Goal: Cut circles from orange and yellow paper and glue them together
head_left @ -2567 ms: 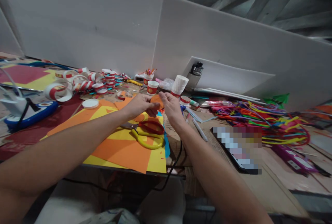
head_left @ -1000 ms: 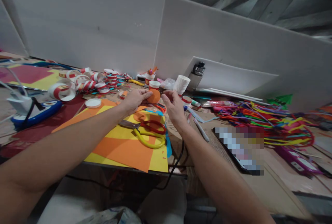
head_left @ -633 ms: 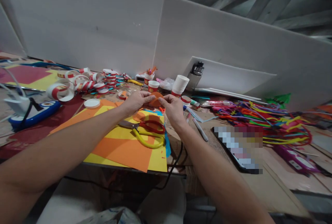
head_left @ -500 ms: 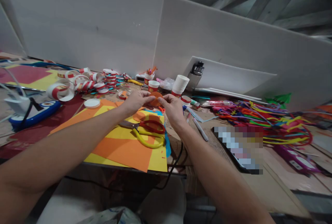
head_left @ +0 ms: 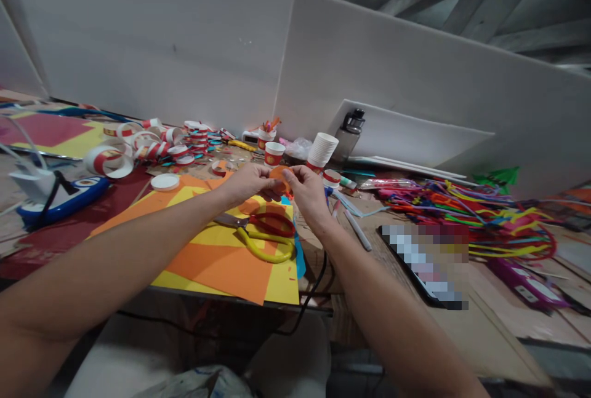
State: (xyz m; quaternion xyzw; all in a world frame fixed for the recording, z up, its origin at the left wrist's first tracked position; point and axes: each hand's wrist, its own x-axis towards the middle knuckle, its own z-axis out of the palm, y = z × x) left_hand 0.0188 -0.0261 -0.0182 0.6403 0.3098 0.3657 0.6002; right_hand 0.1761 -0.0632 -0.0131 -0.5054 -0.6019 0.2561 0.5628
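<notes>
Between my two hands is a small rounded piece of orange paper (head_left: 278, 172), held up above the table. My left hand (head_left: 252, 181) pinches its left side, and my right hand (head_left: 307, 192) grips the right side between thumb and fingers. Below them lie scissors (head_left: 268, 238) with one red and one yellow handle, resting on orange paper sheets (head_left: 217, 272) and yellow paper (head_left: 286, 287). Just beyond my hands stand a red and white paper cup (head_left: 274, 153) and a stack of paper cups (head_left: 322, 151).
Left are curled cup strips (head_left: 111, 163), a white lid (head_left: 165, 182) and a blue power strip (head_left: 69, 201). Right are a pen (head_left: 357, 230), a phone with a blurred screen (head_left: 422, 266), and colourful pipe cleaners (head_left: 475, 213). A dark bottle (head_left: 347, 136) stands by the white board (head_left: 415, 133).
The orange piece has turned a little in my fingers, and my left fingers now cover more of its lower part. The things on the table stay where they were.
</notes>
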